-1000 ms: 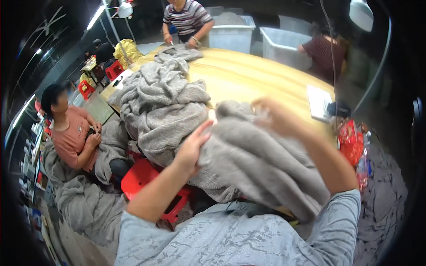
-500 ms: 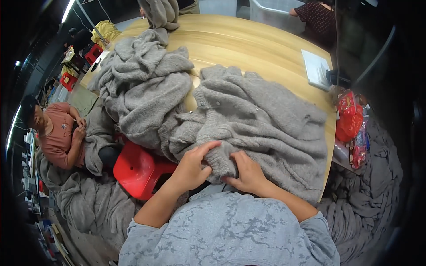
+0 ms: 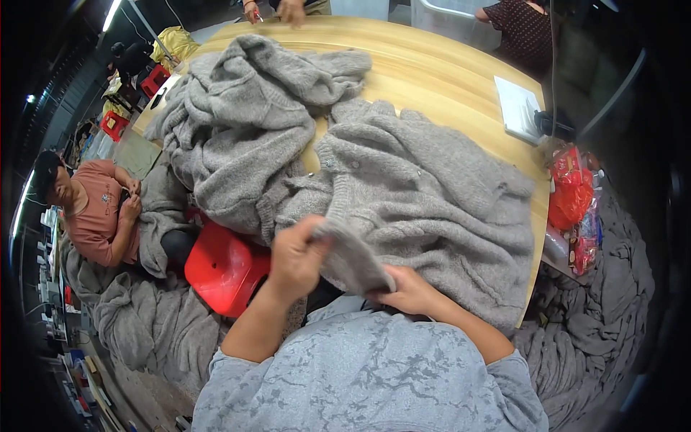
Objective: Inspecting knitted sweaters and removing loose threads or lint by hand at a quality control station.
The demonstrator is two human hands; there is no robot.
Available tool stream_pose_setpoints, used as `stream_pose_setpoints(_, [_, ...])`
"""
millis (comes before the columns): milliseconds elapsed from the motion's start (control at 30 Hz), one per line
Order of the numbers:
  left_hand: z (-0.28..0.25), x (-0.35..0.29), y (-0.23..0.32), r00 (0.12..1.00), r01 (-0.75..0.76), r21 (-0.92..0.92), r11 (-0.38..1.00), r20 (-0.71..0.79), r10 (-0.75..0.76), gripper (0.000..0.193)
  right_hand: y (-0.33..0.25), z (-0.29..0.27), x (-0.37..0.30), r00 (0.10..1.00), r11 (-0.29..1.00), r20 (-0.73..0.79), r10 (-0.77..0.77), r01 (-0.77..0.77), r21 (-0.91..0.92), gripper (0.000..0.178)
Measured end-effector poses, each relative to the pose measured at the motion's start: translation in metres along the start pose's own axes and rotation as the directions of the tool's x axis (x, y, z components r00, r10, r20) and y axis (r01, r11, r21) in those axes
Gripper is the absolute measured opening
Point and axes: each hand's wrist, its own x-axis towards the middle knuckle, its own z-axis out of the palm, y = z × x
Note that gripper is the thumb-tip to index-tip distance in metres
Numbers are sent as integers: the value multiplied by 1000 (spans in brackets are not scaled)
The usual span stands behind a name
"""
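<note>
A grey knitted cardigan [image 3: 439,194] with small buttons lies spread over the near right part of the wooden table. At the table's near edge both my hands hold up its ribbed edge. My left hand [image 3: 294,263] is closed on the upper left end of that band, slightly blurred. Lower down, my right hand [image 3: 409,289] pinches the other end, its fingertips partly hidden behind the fabric. The raised band slants down from left to right between them. Left of the cardigan rises a heap of grey knitwear [image 3: 237,137], touching it.
A red plastic stool [image 3: 223,270] stands left of my arm. Beside it sits a person in a pink shirt [image 3: 97,209] with grey knitwear. A white pad [image 3: 515,108] lies on the wooden table [image 3: 432,72]; red bags [image 3: 572,194] hang near its right edge. More grey knitwear [image 3: 597,309] lies below.
My left hand has lifted the ribbed edge, which now stands up between my hands. Across the table, a garment held up by another person has dropped onto the heap; that person's hands now show.
</note>
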Motion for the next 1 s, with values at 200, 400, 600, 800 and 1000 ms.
stream_pose_setpoints(200, [-61, -1, -12, 893, -107, -500, 860, -428, -137, 19, 24, -70, -88, 666, 712, -745, 40, -542, -447, 32])
stream_pose_setpoints(400, [-81, -5, -10, 900, 4, -532, 847, -368, -235, 22, -37, -142, -229, 546, 981, -825, 147, -189, 49, 15])
stream_pose_setpoints(600, [-32, 30, -91, 959, 271, 374, 887, -27, -282, 20, -33, -177, -173, 592, 690, -761, 266, -668, -278, 34])
stream_pose_setpoints(800, [-21, 66, -99, 994, 106, 587, 803, -51, -93, 41, -18, -158, -61, 752, 772, -651, -103, -353, -529, 31])
stream_pose_setpoints(1000, [-14, 105, -124, 951, -308, 764, 566, 256, 171, 49, 33, -134, 20, 840, 524, -504, -201, -343, -780, 52])
